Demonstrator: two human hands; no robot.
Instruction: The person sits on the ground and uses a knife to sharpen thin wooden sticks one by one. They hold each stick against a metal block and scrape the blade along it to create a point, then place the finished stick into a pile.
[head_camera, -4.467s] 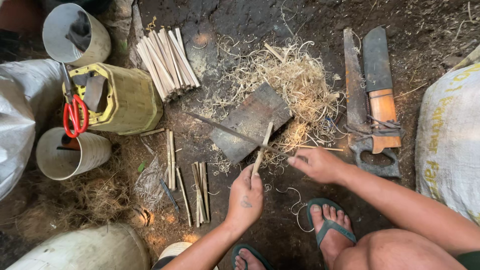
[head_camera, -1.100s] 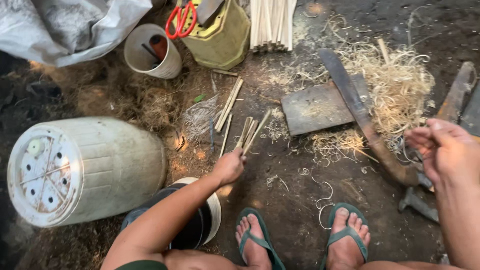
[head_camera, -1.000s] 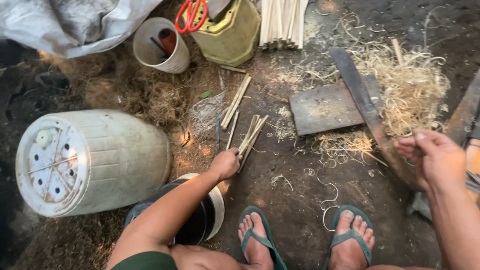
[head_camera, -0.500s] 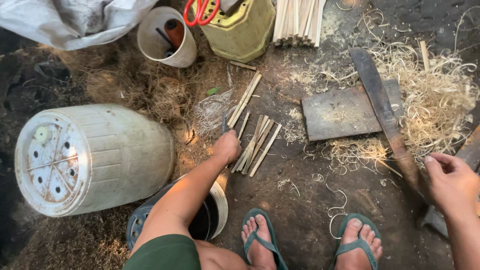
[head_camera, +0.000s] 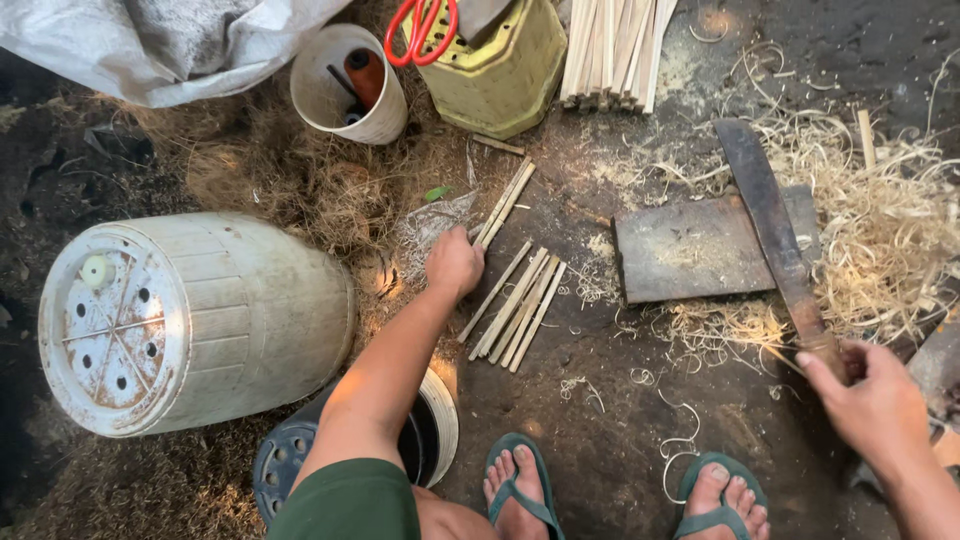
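Near the middle of the frame, the left hand (head_camera: 453, 262) is set down on the dirt floor (head_camera: 600, 440), fingers curled over the upper ends of thin bamboo sticks (head_camera: 515, 305); whether a stick is pinched or only touched cannot be told, since the fingertips are hidden under the hand. The sticks are spread just right of the hand, with another pair (head_camera: 505, 200) lying above it.

At the lower right, the right hand (head_camera: 872, 405) is clenched around the handle of a long machete (head_camera: 770, 225), the handle being almost wholly covered by the fingers. The blade is laid across a flat wooden block (head_camera: 690, 245) and points toward the upper right.

Pale wood shavings (head_camera: 900, 230) are heaped at the right edge. A bundle of longer bamboo slats (head_camera: 612, 50) is cut off by the top edge, as is a yellow-green container (head_camera: 500, 70) bearing red-handled scissors (head_camera: 422, 30). A white cup (head_camera: 345, 90) with tools that are hard to identify is seen beside it. A white plastic barrel (head_camera: 190, 320) lies on its side at the left. Feet in green flip-flops (head_camera: 520, 485) are partly cropped at the bottom.
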